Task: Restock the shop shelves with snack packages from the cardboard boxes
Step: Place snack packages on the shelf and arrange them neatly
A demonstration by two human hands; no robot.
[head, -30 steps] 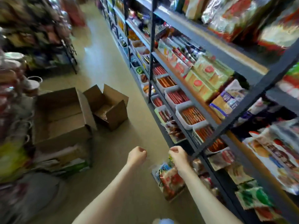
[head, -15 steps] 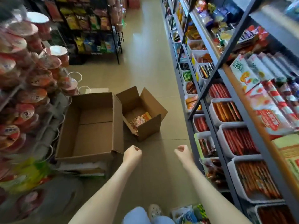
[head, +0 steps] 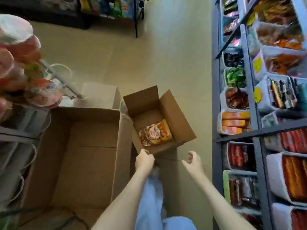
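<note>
The packs [head: 155, 132] lie in the box [head: 181, 123], by its near wall. Left hand [head: 144, 159] is fisted at that wall, right hand [head: 193, 161] loosely curled beside it (both apparently empty). Reach straight down; grip pack edges.

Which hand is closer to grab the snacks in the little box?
Left, probably. The left hand is at the near rim of the small cardboard box, just below the snack packages; the right hand is off past the box's corner.

The small box [head: 179, 120] holding snack packages [head: 155, 133] sits between the large box [head: 83, 163] and the shelves [head: 215, 100].
</note>
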